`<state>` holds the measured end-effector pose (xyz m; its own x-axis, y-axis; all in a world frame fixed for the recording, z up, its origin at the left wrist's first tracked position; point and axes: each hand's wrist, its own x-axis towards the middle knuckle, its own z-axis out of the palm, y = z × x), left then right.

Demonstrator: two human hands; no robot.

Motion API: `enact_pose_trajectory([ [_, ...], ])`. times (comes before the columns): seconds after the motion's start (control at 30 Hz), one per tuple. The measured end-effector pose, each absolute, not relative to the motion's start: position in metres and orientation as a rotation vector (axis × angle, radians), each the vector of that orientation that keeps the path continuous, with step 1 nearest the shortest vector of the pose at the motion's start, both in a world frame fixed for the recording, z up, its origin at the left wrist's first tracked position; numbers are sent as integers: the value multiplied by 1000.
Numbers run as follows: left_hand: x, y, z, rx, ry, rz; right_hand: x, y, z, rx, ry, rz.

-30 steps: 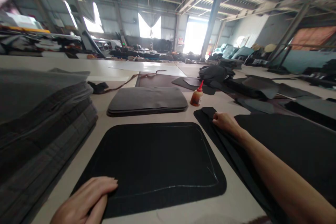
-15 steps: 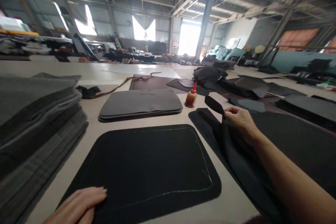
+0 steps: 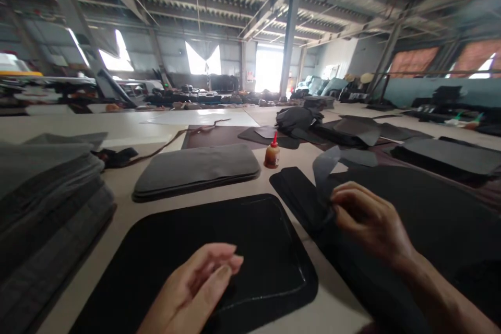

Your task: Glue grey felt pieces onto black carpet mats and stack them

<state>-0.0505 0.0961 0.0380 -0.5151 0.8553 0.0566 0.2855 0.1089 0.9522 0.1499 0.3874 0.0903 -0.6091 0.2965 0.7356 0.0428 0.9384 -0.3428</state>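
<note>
A black panel [image 3: 188, 229] with rounded corners and a pale line of glue near its edge lies flat in front of me. Over it hovers my left hand [image 3: 195, 287], loosely curled, with nothing visible in it. My right hand [image 3: 371, 219] pinches the end of a dark fabric piece [image 3: 324, 169], whose greyish face is turned up. Beneath that hand are narrow black strips [image 3: 291, 190] and a large black sheet [image 3: 422, 203]. Beyond the panel stands a glue bottle [image 3: 272, 154] with a red nozzle, upright, beside stacked grey panels [image 3: 199, 167].
A tall stack of grey-black material [image 3: 47, 219] rises at the left. A thin brown strap [image 3: 172, 142] runs behind the grey panels. Farther back lie a dark bundle [image 3: 297, 119] and a brown sheet [image 3: 211, 136]. More cut pieces [image 3: 450, 156] sit at the right.
My left hand has lifted off the panel's near left corner and moved right over it. My right hand has pulled the fabric piece lower and nearer, turning its lighter face up. The view has shifted right.
</note>
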Motion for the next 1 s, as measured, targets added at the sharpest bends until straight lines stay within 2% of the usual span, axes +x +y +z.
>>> enact_pose_trajectory([
  [0.13,-28,147,67,730,1353,1499,163,342,70,0,-2390,128],
  [0.23,-21,160,75,652,1206,1502,167,326,50,90,-2448,49],
  [0.37,-17,159,71,658,1392,1470,167,316,37,113,-2444,46],
  [0.57,-17,165,59,688,1502,1553,172,307,46,175,-2499,168],
  [0.7,-10,157,69,1020,1612,1465,187,311,57,74,-2402,181],
  [0.83,4,144,83,1261,1591,1295,190,323,65,-20,-2489,335],
  [1.0,6,135,87,1231,1568,1409,186,359,52,-85,-2562,311],
])
